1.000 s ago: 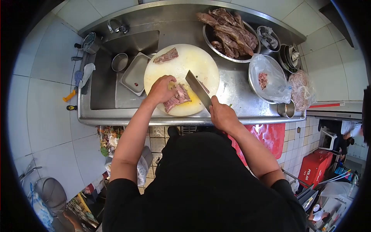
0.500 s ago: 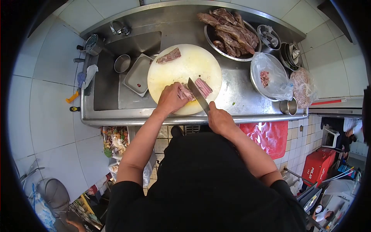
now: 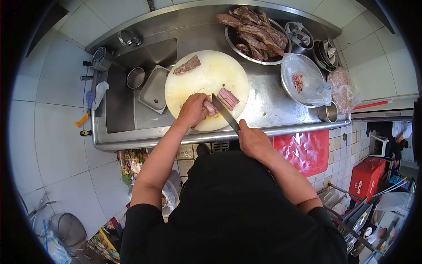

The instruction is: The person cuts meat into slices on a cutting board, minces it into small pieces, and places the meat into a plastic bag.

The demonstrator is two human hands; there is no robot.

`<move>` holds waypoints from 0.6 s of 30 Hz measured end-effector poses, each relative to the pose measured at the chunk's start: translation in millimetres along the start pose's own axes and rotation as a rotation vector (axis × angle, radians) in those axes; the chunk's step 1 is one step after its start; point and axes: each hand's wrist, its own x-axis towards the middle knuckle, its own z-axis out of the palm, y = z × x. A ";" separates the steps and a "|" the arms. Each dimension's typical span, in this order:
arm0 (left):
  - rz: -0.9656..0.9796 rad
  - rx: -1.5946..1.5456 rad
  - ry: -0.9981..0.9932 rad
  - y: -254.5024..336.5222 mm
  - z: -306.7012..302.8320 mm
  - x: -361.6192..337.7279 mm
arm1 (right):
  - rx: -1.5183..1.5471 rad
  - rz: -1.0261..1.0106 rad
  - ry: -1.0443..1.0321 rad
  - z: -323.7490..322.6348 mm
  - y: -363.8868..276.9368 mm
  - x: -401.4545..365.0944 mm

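Observation:
On a round white cutting board, my left hand is closed over a piece of meat, its fingers near the blade. My right hand grips a knife by its handle; the blade points up and left across the board, beside the meat. Just right of the blade lie several cut strips of meat, side by side. Toward the board's upper left rests another chunk of meat.
A metal bowl piled with large meat pieces stands at the back right. Nearer is a bag-lined bowl holding small meat bits. A sink with a metal tray and a cup lies left. A small metal pot stands by the front edge.
The camera view has shifted slightly. My left hand still holds the meat, and the knife has moved slightly away from the cut strips, leaving a wider gap.

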 end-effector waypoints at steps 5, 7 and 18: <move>0.021 -0.028 0.105 -3.6 7.3 5.6 | 0.010 0.063 0.035 0.8 1.2 7.1; -0.044 -0.013 0.061 3.7 -1.0 8.8 | 0.006 0.059 0.037 1.2 2.3 8.2; -0.040 -0.112 -0.001 4.8 2.6 5.6 | 0.023 0.037 0.062 4.6 7.0 2.2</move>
